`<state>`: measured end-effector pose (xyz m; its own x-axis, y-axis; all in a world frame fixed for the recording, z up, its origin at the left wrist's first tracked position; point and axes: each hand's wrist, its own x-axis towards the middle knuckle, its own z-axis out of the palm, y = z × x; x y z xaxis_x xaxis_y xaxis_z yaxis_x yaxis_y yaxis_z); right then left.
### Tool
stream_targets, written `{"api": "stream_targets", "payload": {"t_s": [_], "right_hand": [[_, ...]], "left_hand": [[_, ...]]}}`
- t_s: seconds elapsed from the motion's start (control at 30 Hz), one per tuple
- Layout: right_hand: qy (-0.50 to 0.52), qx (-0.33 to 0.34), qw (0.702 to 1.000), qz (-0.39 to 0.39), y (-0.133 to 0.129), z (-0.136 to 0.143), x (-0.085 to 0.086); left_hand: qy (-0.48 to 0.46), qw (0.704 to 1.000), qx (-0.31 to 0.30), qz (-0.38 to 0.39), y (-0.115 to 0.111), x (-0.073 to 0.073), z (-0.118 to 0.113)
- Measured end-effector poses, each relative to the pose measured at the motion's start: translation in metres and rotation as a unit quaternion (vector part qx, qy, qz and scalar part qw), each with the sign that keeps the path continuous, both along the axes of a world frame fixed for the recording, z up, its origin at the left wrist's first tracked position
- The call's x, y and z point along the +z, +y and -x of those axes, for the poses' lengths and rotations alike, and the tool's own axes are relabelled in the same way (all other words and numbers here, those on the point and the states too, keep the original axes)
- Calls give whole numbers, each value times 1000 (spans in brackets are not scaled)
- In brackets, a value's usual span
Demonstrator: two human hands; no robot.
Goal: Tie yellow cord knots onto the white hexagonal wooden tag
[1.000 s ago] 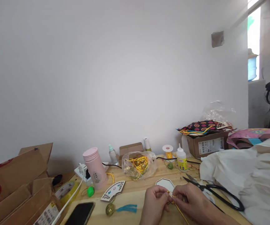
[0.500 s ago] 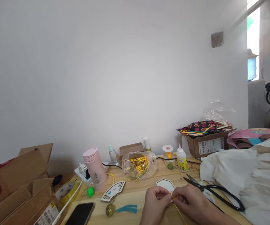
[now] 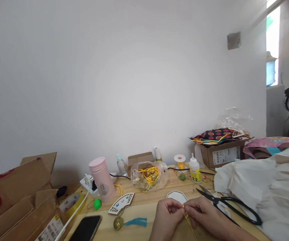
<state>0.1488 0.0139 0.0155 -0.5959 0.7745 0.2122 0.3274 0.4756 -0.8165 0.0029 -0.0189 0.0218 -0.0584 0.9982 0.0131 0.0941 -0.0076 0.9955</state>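
Observation:
Both my hands meet at the front of the table, fingertips pinched close together. My left hand (image 3: 168, 216) and my right hand (image 3: 202, 214) hold a thin yellow cord (image 3: 190, 225), whose tail runs down toward the bottom edge. What lies right between the fingertips is too small to make out. Just behind the hands lies a white octagonal plaque (image 3: 176, 195) with a dark rim, partly covered by them. Black-handled scissors (image 3: 222, 201) rest with blades apart beside my right hand. To the left lie a fan-shaped plaque (image 3: 121, 204) and a gold ball (image 3: 118, 223) with a blue tassel (image 3: 135, 222).
Behind stand a glue bottle (image 3: 195, 170), a spool of yellow cord (image 3: 180, 162) and a plastic bag (image 3: 148, 175) of cords. A pink tumbler (image 3: 102, 180), phone (image 3: 86, 228), tape roll (image 3: 71, 205) and cardboard box (image 3: 16, 201) fill the left. White fabric (image 3: 272, 184) covers the right.
My right hand has shifted slightly left, bringing its fingertips closer to the left ones. The yellow cord's tail has moved a little left. The view has tilted very slightly.

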Motion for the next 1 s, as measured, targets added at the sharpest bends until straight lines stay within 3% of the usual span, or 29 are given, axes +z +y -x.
{"api": "stream_targets", "payload": {"t_s": [0.27,0.47,0.67,0.83,1.0], "right_hand": [[115,49,987,105,6,3,0],[119,27,974,190,8,3,3],[168,-2,967,194,8,4,4],[171,-3,965,201,4,5,10],[211,22,940,268,3,5,8]], "left_hand": [[10,1000,-17,8,-2,-1,-1],[11,1000,-16,-13,0,-2,-1],[-12,999,-34,-9,1,-5,0],[-35,998,-56,-3,-1,1,-3],[-4,1000,-29,1,-1,5,-5]]}}
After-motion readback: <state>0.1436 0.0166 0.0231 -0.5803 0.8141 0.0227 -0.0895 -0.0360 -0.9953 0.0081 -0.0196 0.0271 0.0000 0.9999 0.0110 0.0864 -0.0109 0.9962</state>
